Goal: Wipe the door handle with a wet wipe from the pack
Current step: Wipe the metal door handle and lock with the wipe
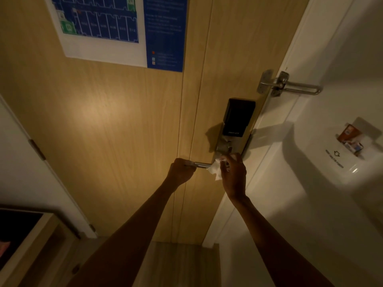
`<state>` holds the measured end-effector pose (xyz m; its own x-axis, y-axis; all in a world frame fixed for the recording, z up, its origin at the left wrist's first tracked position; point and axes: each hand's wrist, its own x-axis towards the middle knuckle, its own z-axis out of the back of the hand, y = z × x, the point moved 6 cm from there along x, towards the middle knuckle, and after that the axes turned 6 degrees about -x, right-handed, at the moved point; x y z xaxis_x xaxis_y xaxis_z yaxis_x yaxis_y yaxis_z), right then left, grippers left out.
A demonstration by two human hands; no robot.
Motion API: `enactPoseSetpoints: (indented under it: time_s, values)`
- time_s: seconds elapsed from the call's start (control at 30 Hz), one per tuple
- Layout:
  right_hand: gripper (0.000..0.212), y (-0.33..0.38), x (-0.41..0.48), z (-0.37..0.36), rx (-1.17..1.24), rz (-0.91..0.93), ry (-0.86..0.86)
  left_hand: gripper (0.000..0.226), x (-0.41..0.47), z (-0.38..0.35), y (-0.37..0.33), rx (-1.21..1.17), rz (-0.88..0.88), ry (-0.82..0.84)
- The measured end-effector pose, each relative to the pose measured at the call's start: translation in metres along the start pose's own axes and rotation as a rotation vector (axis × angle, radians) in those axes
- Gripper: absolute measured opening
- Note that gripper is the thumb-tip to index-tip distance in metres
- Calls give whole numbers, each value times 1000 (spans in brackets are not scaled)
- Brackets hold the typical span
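Note:
A silver lever door handle (202, 165) sticks out to the left from the lock plate on a light wooden door (116, 125). My left hand (181, 171) is closed around the free end of the lever. My right hand (233, 175) holds a crumpled white wet wipe (215, 168) against the handle's root, just under the black smart lock box (238, 117). Part of the wipe hangs below the lever. The pack of wipes is not in view.
A metal swing-bar door guard (290, 85) bridges the door and the white frame at upper right. A key-card holder (350, 139) with a card sits on the white wall at right. A blue evacuation plan (116, 27) is posted on the door. A dark cabinet (20, 235) stands at lower left.

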<state>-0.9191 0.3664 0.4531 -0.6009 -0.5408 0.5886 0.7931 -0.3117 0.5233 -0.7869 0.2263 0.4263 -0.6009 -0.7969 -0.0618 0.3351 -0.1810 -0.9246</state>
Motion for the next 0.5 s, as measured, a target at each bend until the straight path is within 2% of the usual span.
enactPoseSetpoints:
  time_s: [0.1,0.2,0.3,0.5]
  values:
    - [22,-6,-7,-8,-49,54,45,17,0,0,0,11,10,0]
    - [39,-16,-18,-21,-190,210,166,17,1,-1,-1,17,-4,21]
    - [50,-26,-17,-24,-270,249,221,17,3,-1,1,21,-2,-2]
    - [39,-29,0,-19,-390,390,244,21,7,0,3,-4,-23,6]
